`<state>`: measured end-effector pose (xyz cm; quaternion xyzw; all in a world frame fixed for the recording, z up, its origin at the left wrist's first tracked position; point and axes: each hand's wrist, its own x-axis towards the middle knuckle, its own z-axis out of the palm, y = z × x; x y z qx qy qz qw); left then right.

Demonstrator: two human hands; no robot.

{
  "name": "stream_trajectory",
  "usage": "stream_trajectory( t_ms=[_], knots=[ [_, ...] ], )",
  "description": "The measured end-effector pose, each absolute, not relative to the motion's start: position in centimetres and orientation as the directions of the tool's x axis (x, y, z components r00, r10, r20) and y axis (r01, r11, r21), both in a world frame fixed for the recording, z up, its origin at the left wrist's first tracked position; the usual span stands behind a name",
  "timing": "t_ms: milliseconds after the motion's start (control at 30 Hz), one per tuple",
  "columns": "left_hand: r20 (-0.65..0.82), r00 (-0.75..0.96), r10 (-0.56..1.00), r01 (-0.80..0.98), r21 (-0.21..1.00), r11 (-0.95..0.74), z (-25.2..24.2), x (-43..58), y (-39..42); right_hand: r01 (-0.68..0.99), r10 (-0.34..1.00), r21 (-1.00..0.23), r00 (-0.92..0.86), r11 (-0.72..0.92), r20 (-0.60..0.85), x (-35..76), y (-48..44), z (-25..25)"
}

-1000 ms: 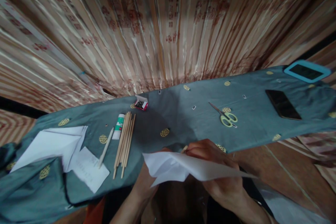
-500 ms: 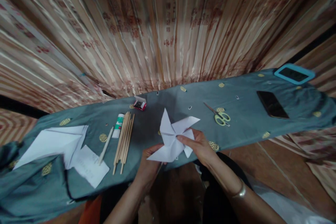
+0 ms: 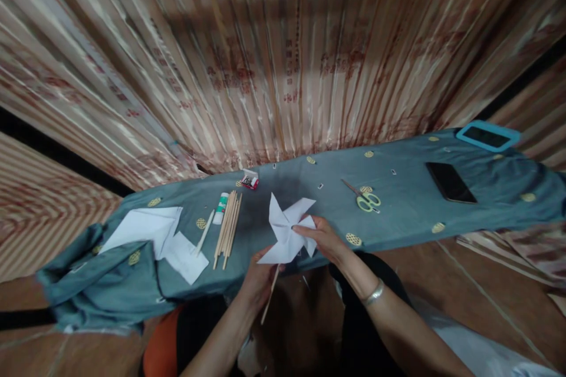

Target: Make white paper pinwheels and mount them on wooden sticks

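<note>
A white paper pinwheel [image 3: 287,230] stands upright in front of me at the near edge of the table. My left hand [image 3: 259,277] sits under it, closed round a thin wooden stick [image 3: 269,293] that slants down below the paper. My right hand [image 3: 321,237] pinches the pinwheel at its centre from the right, and a metal bangle shows on that wrist. A bundle of wooden sticks [image 3: 227,228] lies on the cloth to the left, with a glue stick [image 3: 219,209] and a white pen [image 3: 204,231] beside it.
A blue-grey cloth [image 3: 398,212] covers the long table. Loose white paper sheets [image 3: 152,235] lie at the left, a small red box [image 3: 250,180] at the back, yellow scissors [image 3: 366,199] and a black phone [image 3: 450,182] at the right, a blue-framed tablet [image 3: 486,136] far right. A striped curtain hangs behind.
The paper was flat and low by my lap; both hands have lifted it upright into pinwheel form. The view has pulled back and the stick now shows below.
</note>
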<state>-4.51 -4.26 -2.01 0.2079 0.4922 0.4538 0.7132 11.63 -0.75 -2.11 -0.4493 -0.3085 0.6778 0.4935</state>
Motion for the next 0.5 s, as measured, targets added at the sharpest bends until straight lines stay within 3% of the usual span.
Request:
stream_trajectory(
  t_ms=[233, 500],
  knots=[
    [-0.507, 0.012, 0.862, -0.507, 0.740, 0.443, -2.3, -4.9, -6.7, -0.361, 0.936, -0.865, -0.173, -0.349, -0.305, 10.1, -1.4, -2.7],
    [-0.565, 0.112, 0.818, -0.499, 0.679, 0.538, -1.6, -6.3, -10.2, -0.340, 0.919, -0.861, -0.250, -0.378, -0.304, 9.0, -2.5, -2.0]
  ],
)
